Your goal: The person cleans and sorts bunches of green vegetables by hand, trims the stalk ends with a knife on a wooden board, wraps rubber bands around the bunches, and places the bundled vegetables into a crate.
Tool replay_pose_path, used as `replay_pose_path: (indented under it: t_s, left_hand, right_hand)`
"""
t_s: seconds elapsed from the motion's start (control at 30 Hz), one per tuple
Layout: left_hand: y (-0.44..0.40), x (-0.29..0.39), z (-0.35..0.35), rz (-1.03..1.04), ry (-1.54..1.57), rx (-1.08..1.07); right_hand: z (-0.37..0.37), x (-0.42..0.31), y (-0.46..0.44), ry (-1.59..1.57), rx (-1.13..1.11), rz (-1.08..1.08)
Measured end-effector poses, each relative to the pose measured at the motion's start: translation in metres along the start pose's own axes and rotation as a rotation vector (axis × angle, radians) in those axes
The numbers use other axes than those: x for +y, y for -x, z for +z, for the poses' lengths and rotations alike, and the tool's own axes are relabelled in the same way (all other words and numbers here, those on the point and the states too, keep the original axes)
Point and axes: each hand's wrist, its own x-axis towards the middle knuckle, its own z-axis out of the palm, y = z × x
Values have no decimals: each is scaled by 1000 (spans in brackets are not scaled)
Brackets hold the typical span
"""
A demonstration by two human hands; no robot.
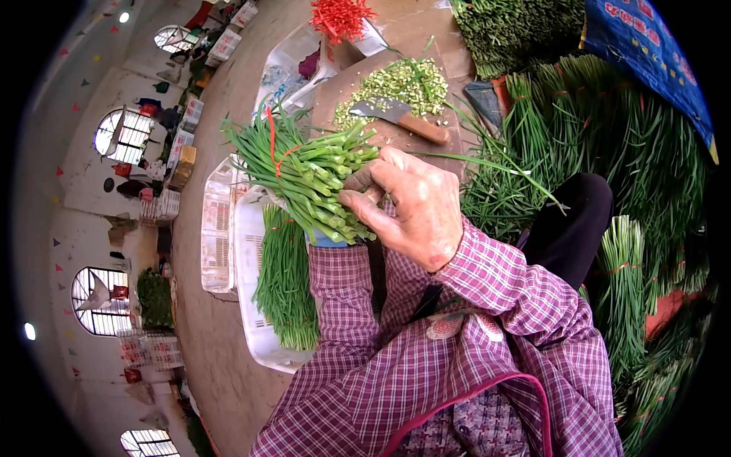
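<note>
Working the stem ends of this tied bunch (320,183) well should mean keeping them level, picking at strays only, and leaving the red tie (273,141) snug; a light pinch would likely bruise the stalks less than a hard squeeze.

Taking that bunch as landmark and going left to right: the white crate (247,305) stands below it in the view, with another bundle of greens (285,286) inside. The left hand is hidden behind the bunch, seemingly supporting it from beneath, so I cannot tell its grip; its sleeve (343,274) shows just under the stems. The right hand (426,213) is at the bunch's right side, curled, thumb and fingertips touching the stem ends; whether it pinches one is unclear. Above and right of the bunch, a knife (400,116) lies by chopped bits (415,80) on a board (327,99). Well to its right are heaped greens (640,145).
</note>
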Motion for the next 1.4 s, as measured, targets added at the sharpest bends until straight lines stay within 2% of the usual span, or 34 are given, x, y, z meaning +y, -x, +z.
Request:
replay_pose_path:
  t_s: [0.17, 0.27, 0.43, 0.5, 0.53, 0.63, 0.67, 0.73, 0.8, 0.87, 1.03, 1.1, 1.17, 1.23, 1.3, 1.33, 1.4]
  left_hand:
    - [-5, 2, -1, 35, 45, 23]
    - [-10, 9, -8, 68, 56, 58]
    - [-20, 27, -34, 90, 43, 133]
    - [-22, 30, -51, 83, 41, 156]
    - [-23, 27, -63, 81, 56, 154]
    - [-26, 17, -95, 95, 221, 170]
    - [-25, 10, -101, 202, 328, 133]
    - [-24, 5, -71, 305, 437, 92]
    - [-19, 18, 21, 167, 137, 26]
    - [-13, 19, 37, 127, 216, -61]
    - [-9, 13, 36, 125, 231, -69]
    - [-7, 11, 34, 120, 229, -70]
    - [-7, 8, 32, 121, 237, -79]
    - [-6, 5, 28, 122, 241, -88]
    - [-7, 1, 28, 122, 252, -100]
    - [-5, -1, 27, 117, 261, -103]
    - [-6, -4, 27, 111, 292, -117]
  right_hand:
    - [4, 9, 0, 11, 50, -38]
    - [-7, 19, 4, -135, 49, 32]
    - [-37, 34, 15, 37, -42, 51]
    - [-40, 29, 18, 217, -189, -17]
    - [-38, 16, 15, 175, -97, -69]
    - [-25, -1, 9, 44, -8, -207]
    - [-19, -3, 10, 47, -25, -225]
    - [-5, 3, 15, 97, -45, -238]
    - [-2, 12, 23, 111, -62, -235]
    - [-11, 23, 32, 242, -226, -217]
    - [-21, 3, 20, 233, -208, -161]
    - [-6, 4, 14, 205, 2, -419]
    - [9, 28, 26, 184, -75, -402]
    - [7, 63, 48, 299, -206, -427]
    - [-5, 80, 68, 384, -394, -266]
    - [-13, 89, 71, 458, -681, -187]
    - [-21, 76, 67, 271, -347, -245]
